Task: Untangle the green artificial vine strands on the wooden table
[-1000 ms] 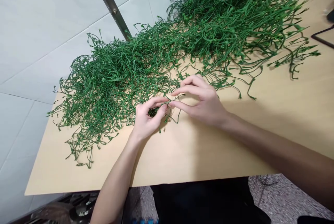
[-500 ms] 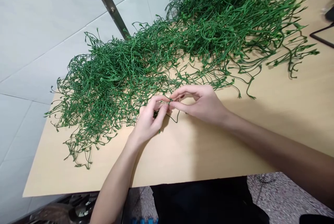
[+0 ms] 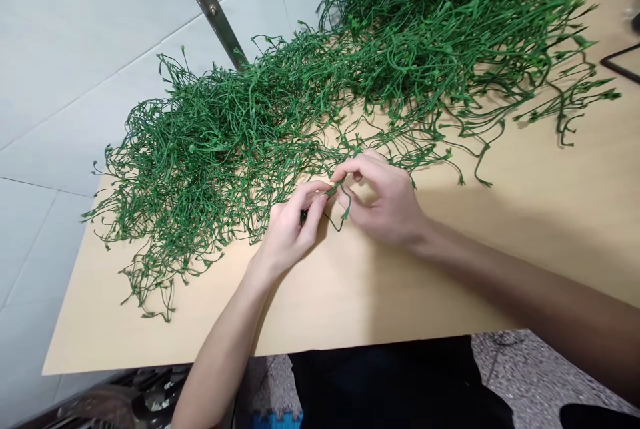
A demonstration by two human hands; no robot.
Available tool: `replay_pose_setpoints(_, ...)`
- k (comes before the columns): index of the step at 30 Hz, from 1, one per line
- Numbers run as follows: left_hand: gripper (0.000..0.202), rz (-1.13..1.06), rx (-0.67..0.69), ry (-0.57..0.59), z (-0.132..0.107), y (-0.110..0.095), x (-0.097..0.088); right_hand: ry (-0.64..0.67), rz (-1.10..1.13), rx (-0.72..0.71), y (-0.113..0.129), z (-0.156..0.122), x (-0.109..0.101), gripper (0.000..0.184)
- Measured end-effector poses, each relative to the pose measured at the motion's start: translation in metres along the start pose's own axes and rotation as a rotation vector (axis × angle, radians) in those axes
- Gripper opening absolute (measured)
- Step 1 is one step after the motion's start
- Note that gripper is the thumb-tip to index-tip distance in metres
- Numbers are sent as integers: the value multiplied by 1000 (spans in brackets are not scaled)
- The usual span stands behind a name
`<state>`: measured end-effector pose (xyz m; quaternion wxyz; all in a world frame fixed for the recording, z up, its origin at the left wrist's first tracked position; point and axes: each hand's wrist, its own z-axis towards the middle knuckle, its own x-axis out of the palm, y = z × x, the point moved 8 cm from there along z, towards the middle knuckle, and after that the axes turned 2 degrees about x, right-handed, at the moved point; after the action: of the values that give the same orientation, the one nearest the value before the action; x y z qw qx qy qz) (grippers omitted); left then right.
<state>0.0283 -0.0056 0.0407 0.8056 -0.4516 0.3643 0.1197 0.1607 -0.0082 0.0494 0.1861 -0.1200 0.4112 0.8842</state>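
Between my two hands is a thin green artificial plant stem (image 3: 346, 210), bent, with small leafy tips. My left hand (image 3: 295, 221) pinches it between thumb and forefinger. Just to the right, my right hand (image 3: 383, 195) has its forefinger against the stem's upper part, with the thumb a little apart below; the other fingers curl out of sight. Whether the right fingers grip the stem or only touch it, I cannot tell. Right behind my hands lies a big tangled heap of the same green stems (image 3: 215, 129), spread along the back of the table.
The light wooden table (image 3: 320, 302) ends in front of my dark-clothed lap (image 3: 395, 382). A metal post (image 3: 213, 10) stands against the white tiled wall (image 3: 100, 29) behind. A black wire-like frame (image 3: 617, 67) lies at the right edge. Speckled floor (image 3: 545, 375) shows below.
The right thumb and forefinger have parted, and the thumb has moved lower. More of the stem, with a leafy end hanging down, now shows between the hands. The left hand keeps its pinch.
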Motion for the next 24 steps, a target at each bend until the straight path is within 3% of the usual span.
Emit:
replay_pose_setpoints(8,7,117,197,-208,2,-7,-13,26,35,18,-5,3,0,22)
replay_pose_setpoints(15,6,108,133,-221,1,-6,-15,108,260,186,-15,2,6,25)
replay_pose_setpoints(24,7,15,94,-216,2,1,-15,169,318,381,-25,0,9,33)
